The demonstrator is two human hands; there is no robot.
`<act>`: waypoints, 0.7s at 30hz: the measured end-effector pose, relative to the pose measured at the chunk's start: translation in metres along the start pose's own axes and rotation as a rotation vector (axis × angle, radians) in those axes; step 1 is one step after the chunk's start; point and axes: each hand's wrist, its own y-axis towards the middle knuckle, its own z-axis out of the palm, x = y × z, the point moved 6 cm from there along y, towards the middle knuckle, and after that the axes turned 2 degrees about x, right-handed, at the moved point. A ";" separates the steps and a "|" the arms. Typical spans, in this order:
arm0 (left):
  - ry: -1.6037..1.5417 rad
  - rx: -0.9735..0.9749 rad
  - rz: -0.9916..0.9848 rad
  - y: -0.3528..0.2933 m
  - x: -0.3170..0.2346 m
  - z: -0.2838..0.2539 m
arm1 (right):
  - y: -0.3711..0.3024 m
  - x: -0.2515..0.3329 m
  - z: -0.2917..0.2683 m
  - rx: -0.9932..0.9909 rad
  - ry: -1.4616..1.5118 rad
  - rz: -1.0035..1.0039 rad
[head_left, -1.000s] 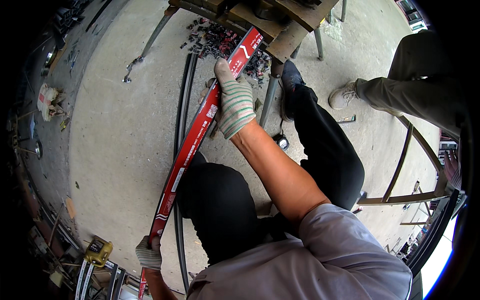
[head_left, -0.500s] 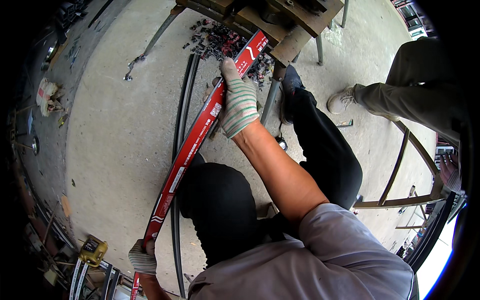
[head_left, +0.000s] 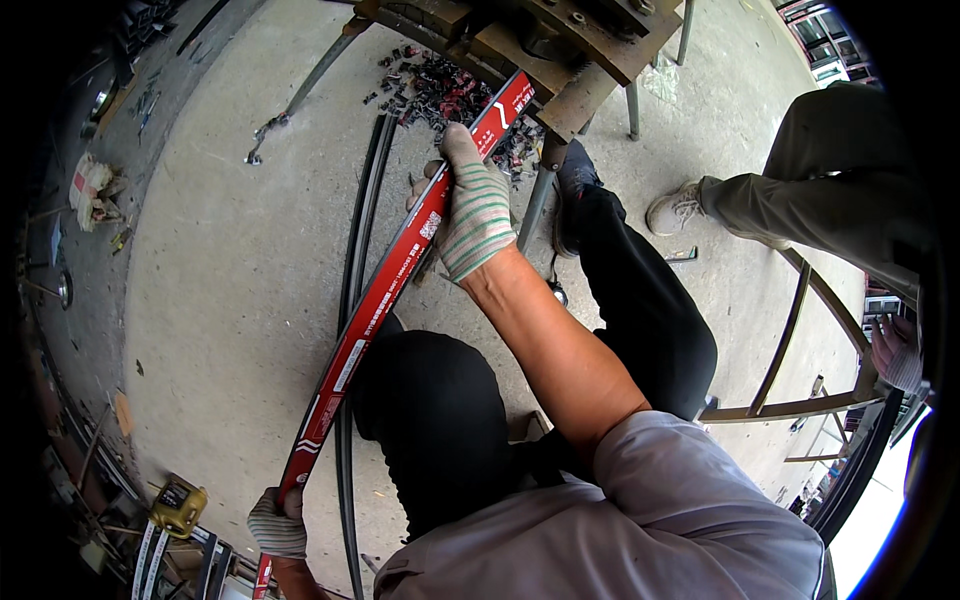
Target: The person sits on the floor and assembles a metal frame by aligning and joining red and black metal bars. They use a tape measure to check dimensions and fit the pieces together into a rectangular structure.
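A long, narrow profile strip [head_left: 372,315] covered in red film with white print slants from the lower left up to the machine. Around its upper part my right hand [head_left: 476,205] is closed, in a white knit glove with green stripes; the thumb lies along the strip and some fingers are hidden behind it. My left hand [head_left: 278,524], in a similar striped glove, grips the strip near its lower end. The strip's top end reaches the front edge of a worn metal machine [head_left: 580,60]; whether it touches, I cannot tell.
Dark offcuts [head_left: 430,90] lie heaped under the machine. Long black profiles [head_left: 362,235] rest on the floor beside my strip. A yellow tape measure [head_left: 179,505] sits at lower left. At right, another person's leg [head_left: 810,180] stands near a curved metal frame [head_left: 790,405].
The whole view has shifted slightly, scene and hands together. Both hands keep their grip on the strip, and its top end stays near the machine's edge.
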 end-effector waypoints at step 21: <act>-0.381 0.228 -0.161 0.003 0.027 0.015 | 0.013 0.024 -0.001 -0.253 -0.364 -0.186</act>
